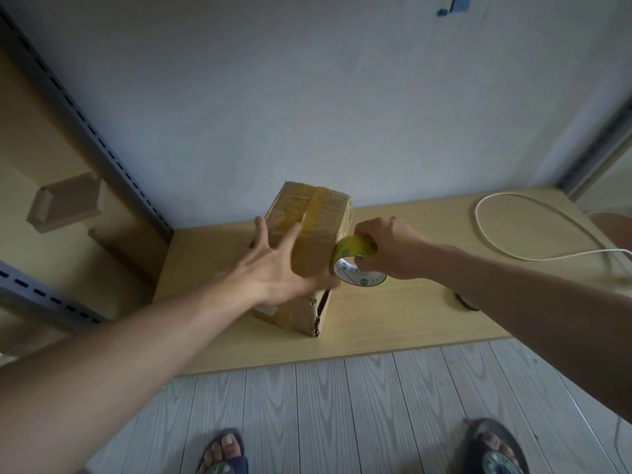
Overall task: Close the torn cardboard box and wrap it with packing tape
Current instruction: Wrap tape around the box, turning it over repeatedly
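Observation:
A brown cardboard box point(316, 230) stands on the low wooden table point(427, 309), closed on top with yellowish tape bands across it. Its near right corner is torn and gapes. My left hand point(273, 265) lies flat on the box's near top with fingers spread and straight. My right hand point(383, 246) grips a roll of yellow packing tape point(355, 265) pressed against the box's right side.
A white cable point(506, 230) loops over the table's right part. The grey wall stands just behind the box. A metal rack upright point(102, 145) and cardboard pieces point(66, 206) are at the left. My sandalled feet point(224, 453) stand on grey floorboards.

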Tool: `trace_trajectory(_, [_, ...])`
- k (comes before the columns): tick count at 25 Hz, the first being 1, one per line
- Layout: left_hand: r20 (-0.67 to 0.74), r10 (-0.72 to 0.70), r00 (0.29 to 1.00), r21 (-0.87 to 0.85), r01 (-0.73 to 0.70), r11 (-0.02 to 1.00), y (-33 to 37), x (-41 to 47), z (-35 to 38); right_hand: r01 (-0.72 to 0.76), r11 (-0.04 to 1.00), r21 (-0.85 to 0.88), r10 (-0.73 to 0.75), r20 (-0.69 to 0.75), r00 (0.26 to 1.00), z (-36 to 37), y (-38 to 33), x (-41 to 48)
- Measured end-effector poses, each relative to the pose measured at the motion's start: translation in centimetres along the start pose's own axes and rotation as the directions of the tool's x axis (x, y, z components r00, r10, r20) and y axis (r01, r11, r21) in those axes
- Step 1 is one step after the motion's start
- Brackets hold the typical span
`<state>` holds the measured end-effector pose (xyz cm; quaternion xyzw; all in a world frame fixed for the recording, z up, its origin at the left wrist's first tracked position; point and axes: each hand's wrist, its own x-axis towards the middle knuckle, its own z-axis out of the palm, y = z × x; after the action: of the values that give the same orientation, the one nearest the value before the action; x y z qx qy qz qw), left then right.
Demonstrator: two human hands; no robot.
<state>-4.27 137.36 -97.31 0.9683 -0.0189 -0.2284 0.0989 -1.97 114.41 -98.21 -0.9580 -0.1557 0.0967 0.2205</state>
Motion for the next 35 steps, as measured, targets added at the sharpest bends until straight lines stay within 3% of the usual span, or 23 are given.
trace_trajectory(4, [-0.001,-0.082,0.997,-0.064,0.082,0.995,2.3,-0.1,0.7,0.002,1.0,0.023,-0.002,-0.011,1.0,-0.3,-0.1,-0.1])
trace_trajectory(8, [0.004,0.041,0.999,-0.318,-0.038,0.947,0.7,0.6,-0.5,-0.019,0.988,0.153,0.047,-0.183,0.982,-2.0,-1.1,-0.1])
trace_trajectory(11, [0.058,0.236,0.97,-0.628,-0.148,0.764,-1.5,1.2,0.3,0.009,0.951,0.308,0.081,-0.276,0.958,-3.4,-2.5,0.1])
trace_trajectory(14, [0.133,0.335,0.933,-0.834,-0.077,0.547,-2.4,1.0,1.5,0.06,0.966,0.251,-0.022,-0.152,0.988,-2.3,-4.4,-0.1])
trace_trajectory(18, [-0.047,0.247,0.968,-0.726,-0.203,0.657,-2.0,2.0,2.0,0.081,0.969,0.233,-0.068,-0.064,0.996,0.3,-6.1,1.1])
trace_trajectory(21, [-0.096,0.272,0.957,-0.649,-0.268,0.712,-2.8,2.8,3.2,0.084,0.97,0.229,-0.079,-0.028,0.996,1.2,-6.8,2.5])
trace_trajectory(27, [-0.09,0.221,0.971,-0.673,-0.223,0.706,-4.2,3.4,4.5,0.081,0.982,0.172,-0.075,-0.042,0.996,1.9,-8.0,4.1])
trace_trajectory(31, [-0.067,0.095,0.993,-0.56,-0.116,0.82,-4.6,3.9,5.1,0.046,0.991,0.127,-0.038,-0.067,0.997,-1.1,-9.0,4.7])
trace_trajectory(35, [-0.085,0.089,0.992,-0.612,-0.122,0.781,-4.6,4.3,5.3,-0.021,0.998,0.059,0.021,-0.015,1.0,-2.5,-8.3,3.2])
